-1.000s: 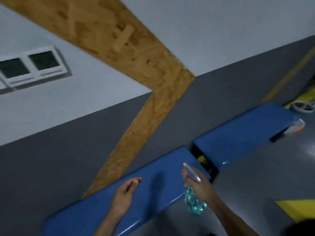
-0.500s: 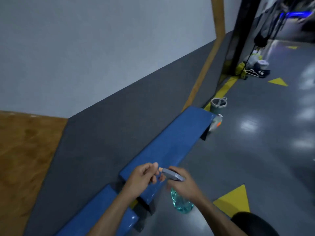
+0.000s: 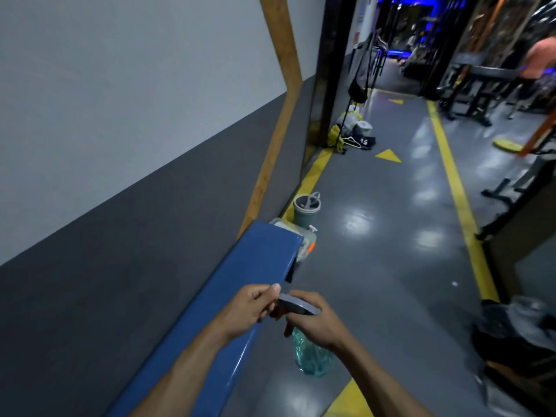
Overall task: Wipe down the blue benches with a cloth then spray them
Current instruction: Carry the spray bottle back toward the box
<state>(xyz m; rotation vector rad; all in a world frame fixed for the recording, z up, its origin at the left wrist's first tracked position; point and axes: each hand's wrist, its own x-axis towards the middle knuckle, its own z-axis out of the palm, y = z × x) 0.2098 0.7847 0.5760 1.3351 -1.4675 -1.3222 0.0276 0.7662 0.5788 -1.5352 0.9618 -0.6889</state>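
Over one blue bench (image 3: 240, 284), two hands on one spray bottle (image 3: 310, 353).

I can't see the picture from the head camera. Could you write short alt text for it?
A person's right hand grips a teal spray bottle while the left hand pinches its grey nozzle, beside a long blue bench along a grey wall. A grey bucket stands on the floor beyond the bench's far end.

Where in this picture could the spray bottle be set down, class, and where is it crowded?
Free: the blue bench top ahead of both hands, and the grey floor between bench and yellow line. Crowded: beyond the bench's far end, where a bucket and containers stand.
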